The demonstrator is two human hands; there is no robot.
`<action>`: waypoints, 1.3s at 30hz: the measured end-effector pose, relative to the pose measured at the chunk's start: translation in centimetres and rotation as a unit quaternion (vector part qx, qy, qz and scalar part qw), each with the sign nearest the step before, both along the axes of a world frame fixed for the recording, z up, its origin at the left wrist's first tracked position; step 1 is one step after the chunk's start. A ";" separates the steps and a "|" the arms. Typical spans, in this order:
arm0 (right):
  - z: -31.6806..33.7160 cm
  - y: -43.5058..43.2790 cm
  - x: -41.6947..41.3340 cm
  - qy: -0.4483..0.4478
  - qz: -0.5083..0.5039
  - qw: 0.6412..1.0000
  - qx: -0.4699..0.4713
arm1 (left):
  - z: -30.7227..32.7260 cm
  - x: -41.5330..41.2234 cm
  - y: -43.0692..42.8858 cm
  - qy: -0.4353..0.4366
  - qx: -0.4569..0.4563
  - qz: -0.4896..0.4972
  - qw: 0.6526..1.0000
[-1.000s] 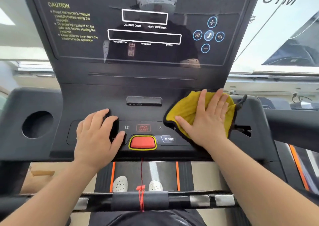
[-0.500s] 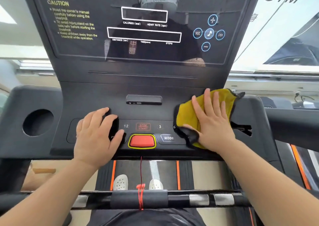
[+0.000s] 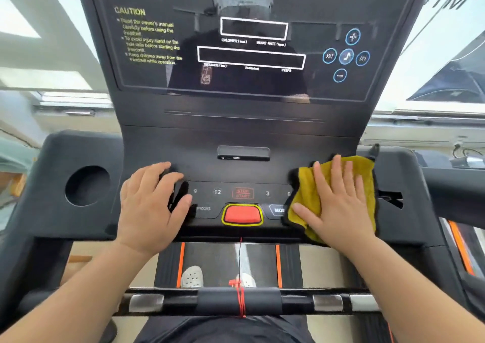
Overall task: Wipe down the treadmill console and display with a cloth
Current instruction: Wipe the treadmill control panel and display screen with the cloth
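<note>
Here, right hand (image 3: 338,206) flat, fingers spread, pressing yellow cloth (image 3: 304,185) onto console (image 3: 236,169), left hand (image 3: 149,206) open, empty.

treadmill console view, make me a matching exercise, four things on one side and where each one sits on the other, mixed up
Things:
1. yellow cloth
2. red button
3. round cup holder
4. caution text

Places:
A. left side of the display
B. under the right hand
C. left wing of the console
D. centre of the button row, below STOP/START

Pairs: 1-B, 2-D, 3-C, 4-A
</note>
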State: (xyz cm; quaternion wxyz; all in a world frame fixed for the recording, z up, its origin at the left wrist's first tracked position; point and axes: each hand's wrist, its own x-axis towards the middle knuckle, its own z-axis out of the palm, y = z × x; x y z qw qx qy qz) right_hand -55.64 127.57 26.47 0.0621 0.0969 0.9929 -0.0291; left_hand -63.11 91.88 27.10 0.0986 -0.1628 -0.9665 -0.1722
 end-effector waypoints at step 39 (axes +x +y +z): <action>0.2 -22.9 -5.8 -0.011 0.244 0.969 0.021 | 0.0 -8.2 -13.9 -0.128 0.229 -0.104 0.959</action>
